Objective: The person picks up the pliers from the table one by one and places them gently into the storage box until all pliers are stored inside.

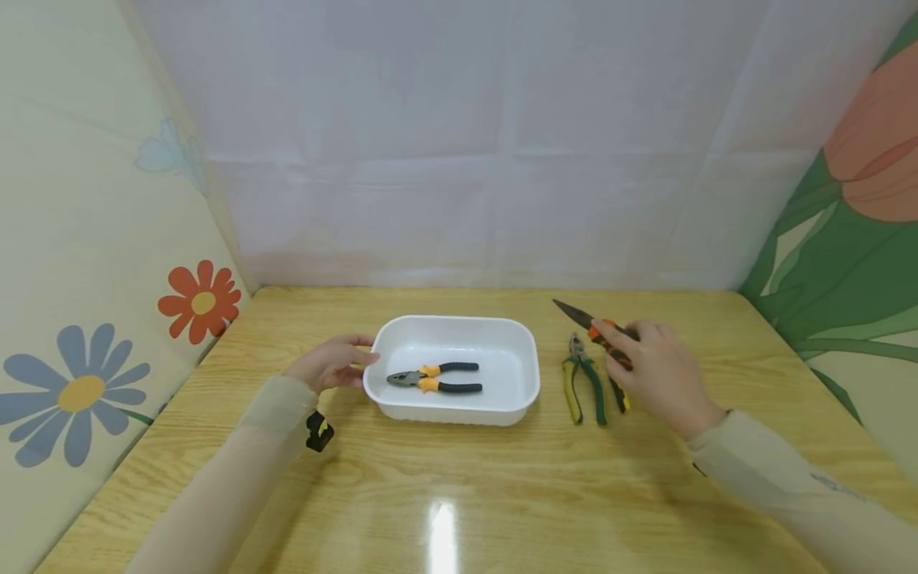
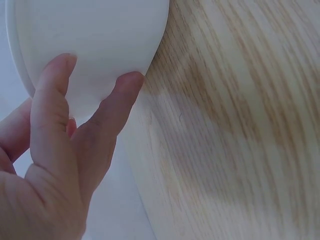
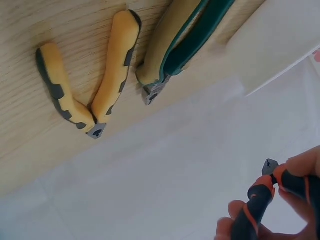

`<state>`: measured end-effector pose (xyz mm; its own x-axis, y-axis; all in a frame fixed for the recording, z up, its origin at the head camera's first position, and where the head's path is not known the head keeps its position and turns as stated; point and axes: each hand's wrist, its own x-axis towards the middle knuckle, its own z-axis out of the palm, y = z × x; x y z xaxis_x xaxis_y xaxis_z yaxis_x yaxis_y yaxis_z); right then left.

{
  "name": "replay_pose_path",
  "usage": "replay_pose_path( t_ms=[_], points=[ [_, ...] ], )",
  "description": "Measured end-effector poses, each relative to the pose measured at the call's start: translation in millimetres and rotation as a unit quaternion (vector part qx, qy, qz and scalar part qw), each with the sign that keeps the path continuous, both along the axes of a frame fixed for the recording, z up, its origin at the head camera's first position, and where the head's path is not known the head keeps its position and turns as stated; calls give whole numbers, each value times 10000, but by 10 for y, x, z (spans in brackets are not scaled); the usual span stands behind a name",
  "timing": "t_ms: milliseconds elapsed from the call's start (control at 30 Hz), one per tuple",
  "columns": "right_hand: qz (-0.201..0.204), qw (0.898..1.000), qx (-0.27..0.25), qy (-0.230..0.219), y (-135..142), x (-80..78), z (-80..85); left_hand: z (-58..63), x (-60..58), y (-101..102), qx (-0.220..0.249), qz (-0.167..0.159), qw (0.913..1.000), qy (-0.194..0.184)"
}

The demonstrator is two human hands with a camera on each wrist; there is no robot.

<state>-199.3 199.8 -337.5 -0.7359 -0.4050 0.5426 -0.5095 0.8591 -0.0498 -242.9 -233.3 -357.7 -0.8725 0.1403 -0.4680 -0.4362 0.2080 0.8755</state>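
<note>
A white tray [image 1: 455,416] stands on the table. My left hand [image 1: 333,363] grips its left end, with fingertips [image 2: 131,80] against the outer wall. Inside the tray lie pliers with black and orange handles [image 1: 433,378], jaws to the left. My right hand [image 1: 660,375] holds long-nose pliers [image 1: 574,313] by their black and orange handles, jaws slanting up and left. Below them, green-and-yellow-handled pliers [image 1: 584,379] lie on the table right of the tray. Yellow-and-black-handled pliers [image 3: 112,70] lie beside those, mostly hidden behind my right hand in the head view.
The wooden table [image 1: 402,494] ends at a white cloth backdrop [image 1: 459,199]. Flower-printed panels flank it at the left [image 1: 86,239] and right [image 1: 853,263]. A small black and yellow item [image 1: 319,431] shows at my left wrist.
</note>
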Motion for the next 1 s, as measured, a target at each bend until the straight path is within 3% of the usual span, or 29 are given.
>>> replay_pose_path(
  t_ms=[1000],
  points=[
    [759, 9960, 463, 108, -384, -75, -40, -10, -38, -9, -48, 45, 9999, -111]
  ],
)
